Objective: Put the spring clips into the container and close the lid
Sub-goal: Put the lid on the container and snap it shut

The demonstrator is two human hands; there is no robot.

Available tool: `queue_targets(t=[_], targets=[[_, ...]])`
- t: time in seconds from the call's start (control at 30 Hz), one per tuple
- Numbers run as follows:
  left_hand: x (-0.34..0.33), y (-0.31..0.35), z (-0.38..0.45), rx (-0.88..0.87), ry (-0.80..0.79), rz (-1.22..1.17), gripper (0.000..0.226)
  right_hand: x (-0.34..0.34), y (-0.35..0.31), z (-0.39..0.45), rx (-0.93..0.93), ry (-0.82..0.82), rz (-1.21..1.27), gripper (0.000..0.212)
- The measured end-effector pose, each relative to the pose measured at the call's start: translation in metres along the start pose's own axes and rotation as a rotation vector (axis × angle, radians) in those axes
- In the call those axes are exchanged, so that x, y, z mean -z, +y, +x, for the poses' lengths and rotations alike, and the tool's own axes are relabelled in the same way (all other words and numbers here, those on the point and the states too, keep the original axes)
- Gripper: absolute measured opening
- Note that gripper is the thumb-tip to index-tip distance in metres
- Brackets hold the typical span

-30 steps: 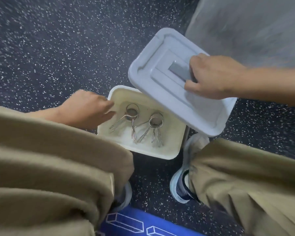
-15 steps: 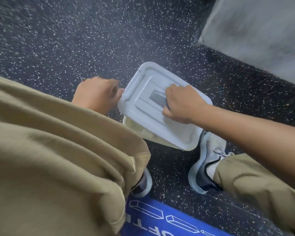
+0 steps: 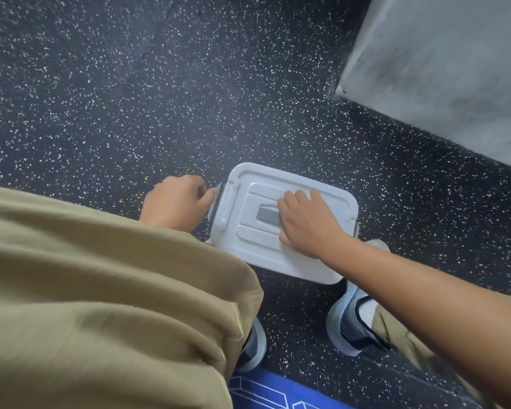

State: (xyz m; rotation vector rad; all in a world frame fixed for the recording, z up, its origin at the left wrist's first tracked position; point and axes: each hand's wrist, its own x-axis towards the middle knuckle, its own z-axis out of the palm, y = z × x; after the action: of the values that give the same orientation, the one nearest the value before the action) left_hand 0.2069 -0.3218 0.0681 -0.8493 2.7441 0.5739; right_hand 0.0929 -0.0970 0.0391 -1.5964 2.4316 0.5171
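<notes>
The pale grey lid (image 3: pixel 248 237) lies flat on top of the container, which sits on the speckled floor between my feet and is almost wholly hidden under it. The spring clips are out of sight beneath the lid. My right hand (image 3: pixel 307 222) rests on the lid's middle, fingers over its grey handle (image 3: pixel 267 215). My left hand (image 3: pixel 174 205) is curled at the container's left end, fingertips touching the dark side latch (image 3: pixel 214 206).
My tan-trousered legs fill the lower left and lower right, with a shoe (image 3: pixel 351 323) just in front of the container. A blue printed mat (image 3: pixel 278 394) lies at the bottom edge. A grey block or wall (image 3: pixel 440 69) rises at the upper right.
My right hand brought the lid down from a tilted position onto the container, covering the clips. My left hand left the container's inside and went to the left latch.
</notes>
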Motion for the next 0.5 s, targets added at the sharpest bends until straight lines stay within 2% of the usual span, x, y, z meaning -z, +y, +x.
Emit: queue_targets(t=[0.13, 0.23, 0.3, 0.4, 0.47, 0.5], targets=[[-0.004, 0.002, 0.001, 0.033, -0.038, 0.000, 0.034, -0.007, -0.004, -0.008, -0.037, 0.074, 0.043, 0.016], [-0.012, -0.002, 0.004, 0.097, -0.074, 0.003, 0.040, -0.008, -0.004, -0.016, -0.129, 0.112, 0.140, 0.019], [-0.018, -0.002, 0.007, 0.160, -0.139, 0.014, 0.055, -0.010, 0.002, -0.025, -0.289, 0.145, 0.273, 0.026], [-0.028, -0.001, 0.012, 0.209, -0.295, -0.051, 0.079, -0.016, 0.016, -0.043, -0.660, 0.182, 0.520, 0.044], [-0.034, 0.002, 0.016, 0.209, -0.400, -0.128, 0.080, -0.022, 0.026, -0.056, -0.883, 0.170, 0.672, 0.056], [-0.037, 0.002, 0.016, 0.201, -0.436, -0.156, 0.072, -0.024, 0.031, -0.061, -0.948, 0.131, 0.770, 0.063]])
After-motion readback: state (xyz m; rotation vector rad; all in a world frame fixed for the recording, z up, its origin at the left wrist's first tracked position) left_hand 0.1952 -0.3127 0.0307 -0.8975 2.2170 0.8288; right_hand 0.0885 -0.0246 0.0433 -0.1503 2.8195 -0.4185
